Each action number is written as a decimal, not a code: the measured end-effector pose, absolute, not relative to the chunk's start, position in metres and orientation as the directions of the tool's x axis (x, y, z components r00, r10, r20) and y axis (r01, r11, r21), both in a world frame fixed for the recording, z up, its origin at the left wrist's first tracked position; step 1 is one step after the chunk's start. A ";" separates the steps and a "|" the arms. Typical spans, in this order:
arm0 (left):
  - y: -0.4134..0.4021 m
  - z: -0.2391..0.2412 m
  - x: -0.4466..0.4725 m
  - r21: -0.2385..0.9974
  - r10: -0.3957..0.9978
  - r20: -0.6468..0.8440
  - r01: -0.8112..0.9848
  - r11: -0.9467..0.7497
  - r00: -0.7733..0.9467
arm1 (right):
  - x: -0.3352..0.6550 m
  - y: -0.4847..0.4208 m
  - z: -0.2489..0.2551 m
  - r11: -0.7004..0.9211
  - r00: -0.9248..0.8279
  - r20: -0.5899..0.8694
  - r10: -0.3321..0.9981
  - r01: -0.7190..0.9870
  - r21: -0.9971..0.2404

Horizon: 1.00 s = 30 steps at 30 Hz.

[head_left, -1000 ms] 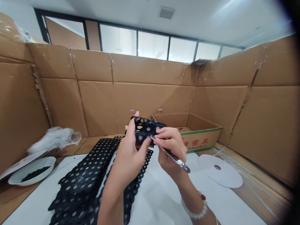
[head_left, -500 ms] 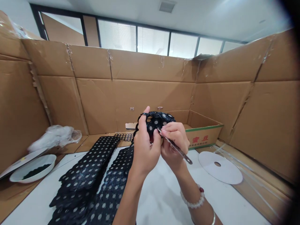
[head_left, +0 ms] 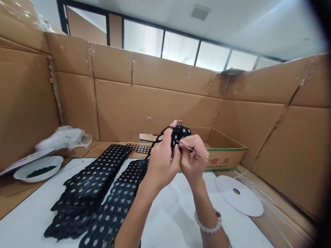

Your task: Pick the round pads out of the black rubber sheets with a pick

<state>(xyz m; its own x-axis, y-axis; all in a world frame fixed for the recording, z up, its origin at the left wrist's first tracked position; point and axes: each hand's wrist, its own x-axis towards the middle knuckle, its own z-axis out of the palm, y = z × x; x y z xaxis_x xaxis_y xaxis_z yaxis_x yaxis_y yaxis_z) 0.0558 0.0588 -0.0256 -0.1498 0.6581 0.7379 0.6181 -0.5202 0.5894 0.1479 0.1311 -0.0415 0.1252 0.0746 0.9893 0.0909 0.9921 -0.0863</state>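
My left hand (head_left: 161, 160) is closed round a bunched black strip with pale round dots (head_left: 184, 131), held up over the table. A ring of black loops runs from the strip past my left fingers down to the piles. My right hand (head_left: 193, 156) pinches slim metal tweezers (head_left: 196, 152), their tip against the strip near my left thumb. To the left lie a folded pile of black dotted strips (head_left: 95, 172) and a second length of dotted strip (head_left: 120, 196). Most of the strip's underside is hidden by my fingers.
A white bowl (head_left: 19, 175) with dark green bits stands at the left by a crumpled clear plastic bag (head_left: 63, 137). A white disc with a centre hole (head_left: 239, 196) lies right. Behind are an open carton (head_left: 227, 159) and tall cardboard walls (head_left: 160, 103).
My view has tilted and shifted a little. The tweezers now lie at a flatter angle, seen edge-on, with their tip still at the strip. Both hands keep their hold.
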 end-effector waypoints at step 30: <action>0.054 -0.019 0.044 0.829 0.822 0.557 0.136 -0.542 -0.120 | 0.148 0.121 -0.032 0.964 0.107 0.958 0.265 0.002 -0.266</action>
<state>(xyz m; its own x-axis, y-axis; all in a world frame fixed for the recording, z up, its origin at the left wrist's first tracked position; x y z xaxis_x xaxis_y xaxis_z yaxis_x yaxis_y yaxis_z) 0.0442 0.0542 -0.0192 -0.1197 0.8218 0.5570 0.1358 -0.5422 0.8292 0.1475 0.1209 -0.0325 0.1074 0.2645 0.9584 0.0018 0.9639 -0.2662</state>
